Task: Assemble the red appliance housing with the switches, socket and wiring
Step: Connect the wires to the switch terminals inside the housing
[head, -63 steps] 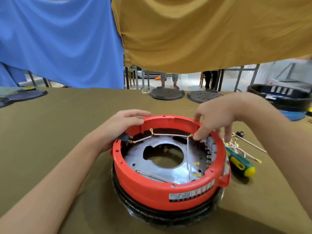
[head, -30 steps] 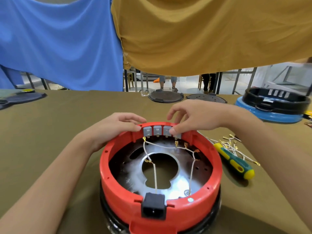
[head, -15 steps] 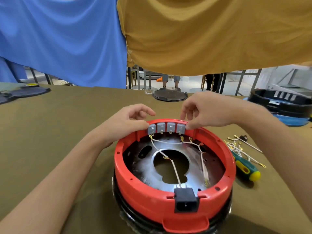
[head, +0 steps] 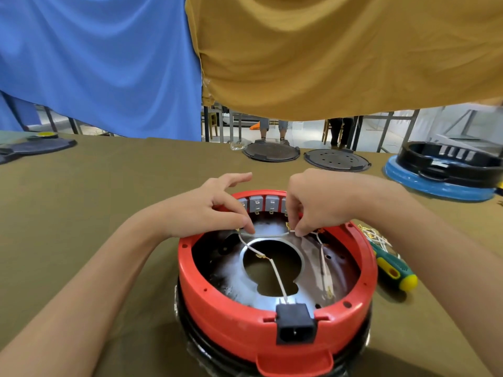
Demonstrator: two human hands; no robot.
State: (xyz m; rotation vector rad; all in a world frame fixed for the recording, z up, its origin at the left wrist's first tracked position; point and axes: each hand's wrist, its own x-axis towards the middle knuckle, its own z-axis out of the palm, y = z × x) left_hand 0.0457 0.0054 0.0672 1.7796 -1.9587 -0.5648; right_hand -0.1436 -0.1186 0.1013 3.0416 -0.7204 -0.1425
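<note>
The red appliance housing (head: 234, 319) sits upside down on a black base in front of me. A black power socket (head: 296, 323) is set in its near rim. Grey switches (head: 264, 204) line the far rim. White wires (head: 275, 270) with brass terminals run across the metal plate inside. My left hand (head: 206, 210) pinches one end of a short white wire just below the switches. My right hand (head: 315, 205) pinches the other end of that wire near a brass terminal.
A green and yellow screwdriver (head: 392, 270) and loose wires (head: 375, 236) lie right of the housing. Two dark round plates (head: 272, 152) rest at the table's far edge. A black housing on a blue base (head: 446, 172) stands far right. Blue and mustard cloths hang behind.
The housing was turned so the socket faces me and the switches sit at the far rim. Both hands dropped from the switches onto the wire just below them.
</note>
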